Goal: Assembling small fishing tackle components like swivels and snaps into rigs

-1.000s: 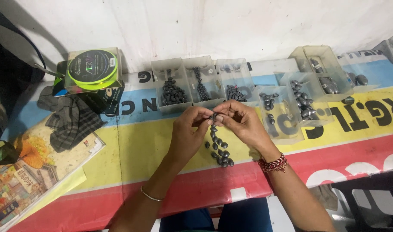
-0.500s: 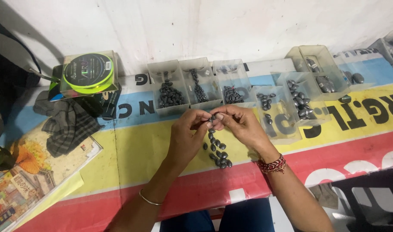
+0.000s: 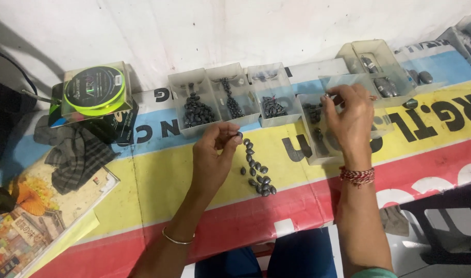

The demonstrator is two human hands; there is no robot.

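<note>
While left hand (image 3: 213, 150) pinches dark bead string (image 3: 255, 167) | right hand (image 3: 349, 117) fingers curled, grasp unclear

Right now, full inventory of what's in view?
strung sinkers: one string, dark grey, on the yellow stripe
clear trays: several, clear plastic, row along the wall, holding dark sinkers
line spool: one, neon green, boxed, far left
checked cloth: one, grey, below the spool
picture book: one, multicoloured, bottom left
banner: one, blue, yellow and red, covers the table
left hand: grip pinches the string's top end
right hand: fingers reaching into a tray, red thread on wrist
</note>
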